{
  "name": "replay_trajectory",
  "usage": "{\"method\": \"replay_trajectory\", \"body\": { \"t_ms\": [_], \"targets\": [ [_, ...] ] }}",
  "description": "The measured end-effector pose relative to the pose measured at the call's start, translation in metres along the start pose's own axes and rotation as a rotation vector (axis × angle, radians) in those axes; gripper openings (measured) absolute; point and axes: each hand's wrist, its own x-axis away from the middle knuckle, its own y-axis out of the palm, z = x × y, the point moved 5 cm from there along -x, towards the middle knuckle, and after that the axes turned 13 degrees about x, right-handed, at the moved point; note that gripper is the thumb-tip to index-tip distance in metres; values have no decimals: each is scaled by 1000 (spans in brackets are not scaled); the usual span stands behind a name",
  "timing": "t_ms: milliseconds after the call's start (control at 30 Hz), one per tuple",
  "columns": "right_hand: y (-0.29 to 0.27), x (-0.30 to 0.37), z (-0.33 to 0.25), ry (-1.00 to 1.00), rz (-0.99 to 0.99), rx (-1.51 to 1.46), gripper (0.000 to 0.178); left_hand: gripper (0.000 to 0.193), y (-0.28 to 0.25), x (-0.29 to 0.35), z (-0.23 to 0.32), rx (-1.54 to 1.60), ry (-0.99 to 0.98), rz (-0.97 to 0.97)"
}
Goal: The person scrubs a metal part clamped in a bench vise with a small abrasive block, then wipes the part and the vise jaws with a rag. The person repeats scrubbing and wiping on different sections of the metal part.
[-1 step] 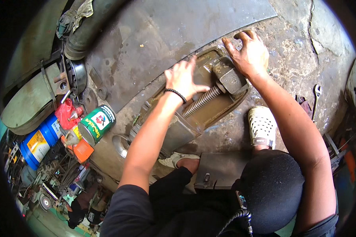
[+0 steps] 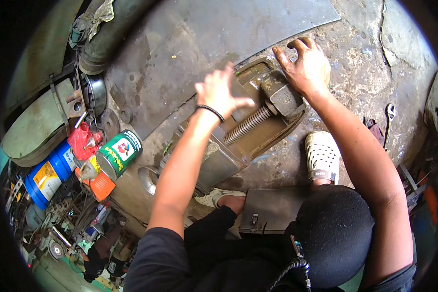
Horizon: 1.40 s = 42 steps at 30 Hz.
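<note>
Metal vise point(image 2: 264, 142) lies mid-floor, screw point(image 2: 248, 126) fitted, some work probably left, with our left hand point(image 2: 218, 92) spread empty over it and our right hand point(image 2: 309, 68) half-curled, seemingly empty, by its far-right end.

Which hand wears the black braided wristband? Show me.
The left hand, spread near the threaded steel screw; the right hand, by the dark metal block, is bare-wristed.

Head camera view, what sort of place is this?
Most likely a metalworking or repair workshop: a bulky metal casting with a threaded screw sits on the worn floor beside a large metal sheet, and a wrench lies off to the right.
</note>
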Motion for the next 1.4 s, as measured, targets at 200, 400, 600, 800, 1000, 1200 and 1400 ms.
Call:
{"method": "replay_trajectory", "body": {
  "t_ms": [200, 400, 600, 800, 1000, 1200, 1400],
  "targets": [
    [2, -3, -1, 2, 7, 10, 55, 129, 11, 4, 0, 31, 66, -38],
    [1, -6, -2, -17, 50, 26, 52, 126, 13, 0, -1, -45, 71, -85],
    [-1, -5, -3, -19, 45, 47, 53, 121, 3, 3, -6, 43, 26, 70],
    [0, -5, -2, -6, 44, 27, 54, 123, 2, -8, 1, 16, 28, 227],
    [-1, -6, -2, -24, 93, 34, 52, 118, -4, -19, 13, 45, 12, 53],
    [-2, -5, -2, -24, 93, 35, 52, 118, 3, -19, 23, 86, 126, -93],
    [-4, -5, -3, -35, 79, 27, 52, 122, 1, -21, 9, 28, 39, 30]
  ]
}}
